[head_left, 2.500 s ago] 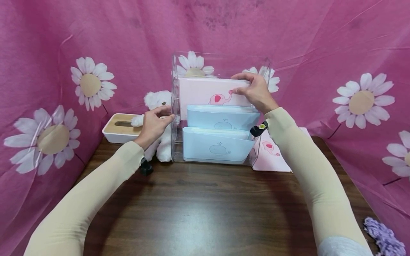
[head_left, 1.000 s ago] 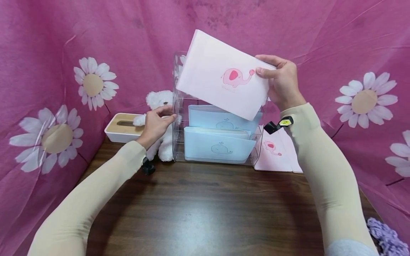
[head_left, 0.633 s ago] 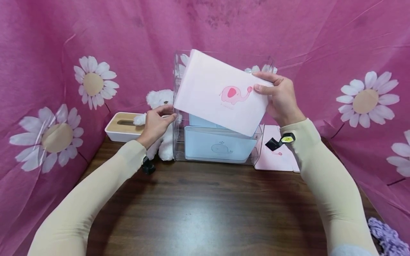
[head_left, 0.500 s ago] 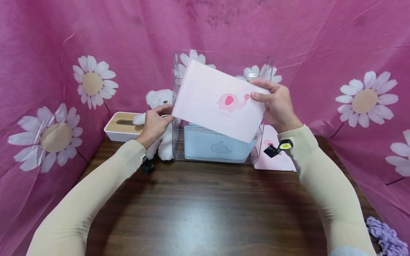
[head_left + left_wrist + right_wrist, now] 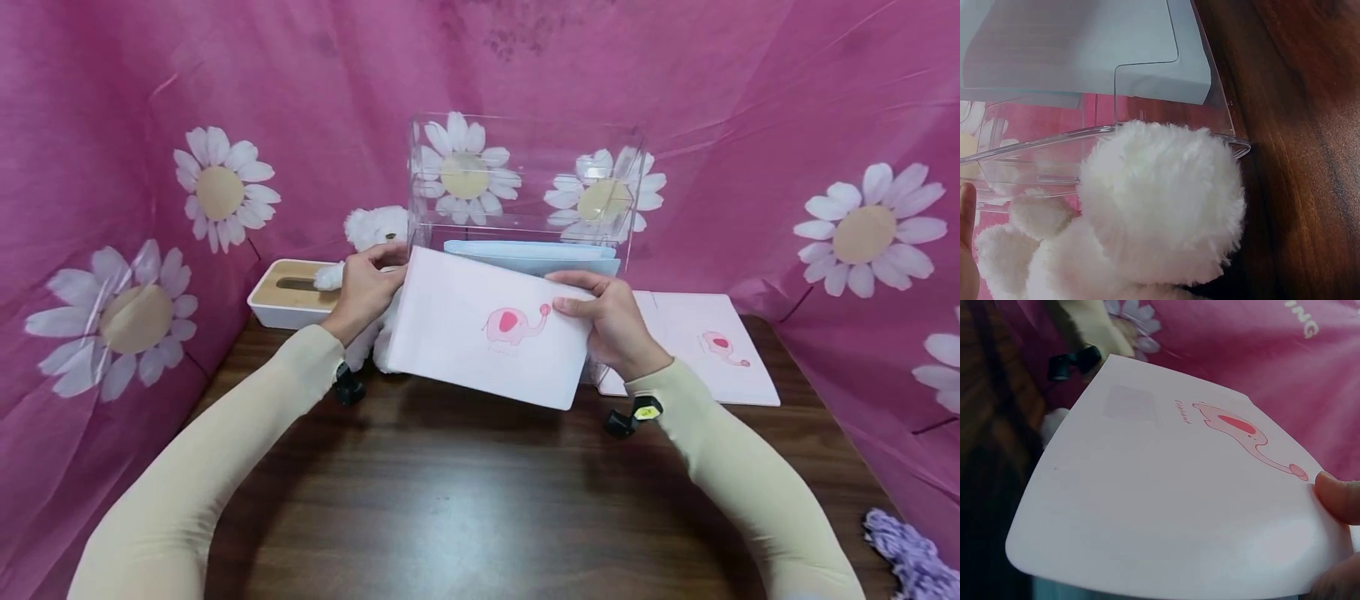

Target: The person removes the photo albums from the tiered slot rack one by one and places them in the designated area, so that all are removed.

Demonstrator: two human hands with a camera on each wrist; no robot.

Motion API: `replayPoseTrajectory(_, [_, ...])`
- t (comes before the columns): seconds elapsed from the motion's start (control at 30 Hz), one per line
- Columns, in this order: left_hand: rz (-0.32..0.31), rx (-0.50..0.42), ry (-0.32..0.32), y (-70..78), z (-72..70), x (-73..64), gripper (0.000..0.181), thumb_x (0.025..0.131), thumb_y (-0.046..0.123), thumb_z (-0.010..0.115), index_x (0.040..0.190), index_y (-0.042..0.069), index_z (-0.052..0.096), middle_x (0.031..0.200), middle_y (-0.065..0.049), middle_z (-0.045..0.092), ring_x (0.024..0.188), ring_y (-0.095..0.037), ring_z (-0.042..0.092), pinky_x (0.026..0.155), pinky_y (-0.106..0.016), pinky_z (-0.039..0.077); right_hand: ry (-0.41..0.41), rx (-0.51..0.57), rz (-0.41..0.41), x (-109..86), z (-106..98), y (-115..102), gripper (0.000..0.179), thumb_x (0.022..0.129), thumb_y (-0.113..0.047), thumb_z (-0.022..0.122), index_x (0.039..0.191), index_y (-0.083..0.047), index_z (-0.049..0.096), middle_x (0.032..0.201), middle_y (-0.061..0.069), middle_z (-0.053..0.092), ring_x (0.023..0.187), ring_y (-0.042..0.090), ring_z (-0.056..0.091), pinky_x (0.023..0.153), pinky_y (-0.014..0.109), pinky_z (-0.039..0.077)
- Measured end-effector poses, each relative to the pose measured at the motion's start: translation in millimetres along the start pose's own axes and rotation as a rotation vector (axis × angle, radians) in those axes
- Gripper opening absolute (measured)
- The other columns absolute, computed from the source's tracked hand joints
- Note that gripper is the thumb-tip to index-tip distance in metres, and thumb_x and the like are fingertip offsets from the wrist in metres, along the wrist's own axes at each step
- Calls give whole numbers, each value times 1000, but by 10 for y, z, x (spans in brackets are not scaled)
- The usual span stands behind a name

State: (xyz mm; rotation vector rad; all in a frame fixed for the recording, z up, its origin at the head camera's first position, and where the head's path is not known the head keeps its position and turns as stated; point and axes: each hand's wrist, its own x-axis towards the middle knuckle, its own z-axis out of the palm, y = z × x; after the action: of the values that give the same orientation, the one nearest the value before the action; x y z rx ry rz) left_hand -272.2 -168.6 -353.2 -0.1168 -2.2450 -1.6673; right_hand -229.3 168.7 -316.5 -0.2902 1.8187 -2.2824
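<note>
My right hand pinches the right edge of a pink notebook with an elephant drawing, thumb on the cover. The notebook is held tilted in front of the clear rack, its left edge near my left fingertips. In the right wrist view its cover fills the middle, with the thumb at the right. My left hand grips the rack's left side between thumb and fingers. Blue notebooks stand in the rack's lower tiers, largely hidden by the pink one. The top tier holds nothing.
A white plush bear sits against the rack's left side, behind my left hand. Farther left is a white tissue box with a wooden lid. Pink notebooks lie right of the rack. A purple knitted thing lies at front right.
My right hand has lifted the pink notebook out of the rack's top tier and brought it down and forward, in front of the blue ones. My left hand has stayed at the rack's side.
</note>
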Motion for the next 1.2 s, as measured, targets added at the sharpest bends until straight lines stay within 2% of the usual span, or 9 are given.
replayPoseTrajectory(0.17, [-5, 7, -6, 14, -3, -6, 39, 88, 12, 76, 125, 2, 71, 116, -23, 74, 94, -4, 68, 81, -11, 55, -17, -42, 39, -61, 40, 142, 33, 91, 10, 62, 114, -10, 75, 100, 3, 77, 86, 19, 77, 74, 40, 66])
replayPoseTrajectory(0.4, [-24, 56, -13, 47, -45, -22, 40, 90, 16, 76, 128, 5, 69, 118, -17, 74, 102, -11, 69, 85, -14, 57, -19, -93, 26, -177, 111, 282, 34, 90, 9, 63, 114, -11, 76, 113, 3, 71, 89, 21, 77, 77, 45, 65])
replayPoseTrajectory(0.7, [-31, 68, -33, 57, -24, -28, 41, 90, 18, 76, 129, 6, 69, 118, -17, 74, 104, -16, 69, 80, -11, 53, -38, -105, 119, -225, 152, 479, 38, 89, 6, 64, 127, 0, 67, 101, 3, 77, 89, 22, 77, 79, 45, 65])
replayPoseTrajectory(0.97, [-12, 62, -27, 33, -12, -15, 40, 90, 16, 75, 128, 5, 69, 118, -17, 74, 103, -16, 68, 79, -10, 53, -78, -100, 183, -232, 257, 689, 37, 87, 7, 67, 124, 2, 68, 96, 4, 78, 86, 20, 76, 77, 44, 65])
replayPoseTrajectory(1.2, [-33, 59, -23, 24, -6, -18, 40, 90, 16, 75, 128, 6, 70, 119, -16, 74, 105, -17, 69, 80, -10, 53, -94, -124, 244, -229, 363, 903, 36, 87, 7, 65, 122, 2, 70, 99, 8, 78, 86, 22, 77, 79, 46, 65])
